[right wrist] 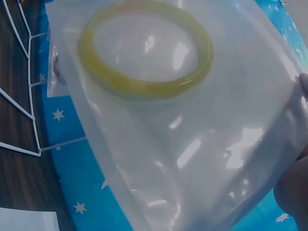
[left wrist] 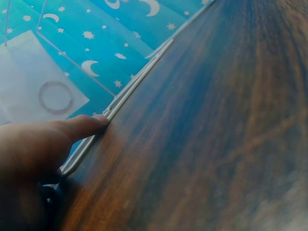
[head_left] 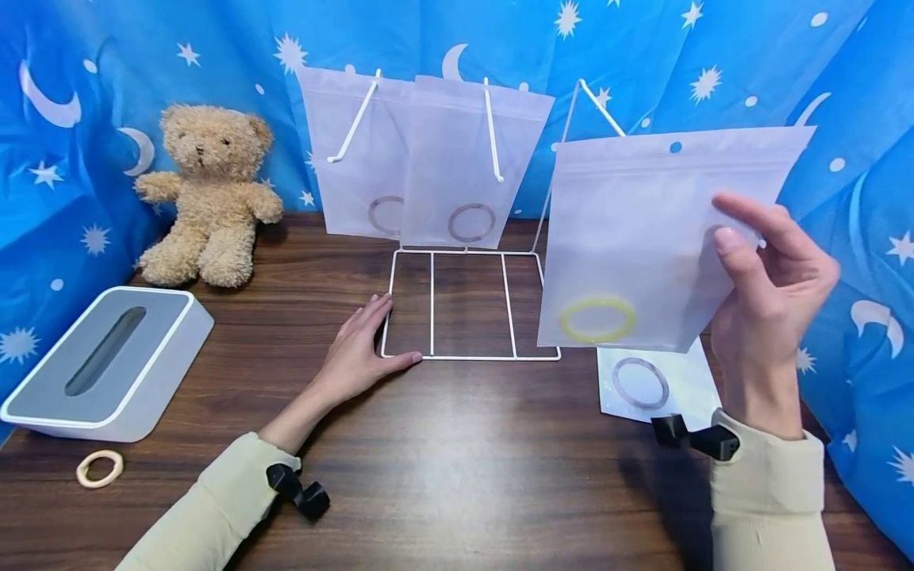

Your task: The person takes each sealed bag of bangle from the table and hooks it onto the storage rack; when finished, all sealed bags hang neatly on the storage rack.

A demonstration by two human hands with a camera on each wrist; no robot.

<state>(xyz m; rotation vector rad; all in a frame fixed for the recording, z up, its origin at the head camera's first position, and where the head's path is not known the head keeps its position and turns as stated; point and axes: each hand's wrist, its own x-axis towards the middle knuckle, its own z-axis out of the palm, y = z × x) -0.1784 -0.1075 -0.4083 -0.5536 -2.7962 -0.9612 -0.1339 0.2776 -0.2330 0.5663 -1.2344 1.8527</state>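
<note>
My right hand [head_left: 774, 285] pinches a frosted zip bag [head_left: 664, 230] at its right edge, between thumb and fingers. A yellow ring, like a bangle [right wrist: 144, 89], lies in the bag's lower left corner; a small hanging hole shows in its top strip. The bag is held up before the right hook [head_left: 604, 109] of a white wire display rack [head_left: 471, 358]. With fingers spread, my left hand [head_left: 353, 357] rests at the front left corner of the rack's base, thumb on the front wire. Two similar bags, the left bag [head_left: 343, 159] and middle bag [head_left: 464, 159], hang on the other hooks.
Behind my right wrist another bag [head_left: 689, 373] with a pale ring lies on the table. At left are a grey-topped tissue box [head_left: 160, 357], a small wooden ring [head_left: 82, 469] and a teddy bear [head_left: 214, 190]. A blue star-patterned curtain [head_left: 643, 47] surrounds the table.
</note>
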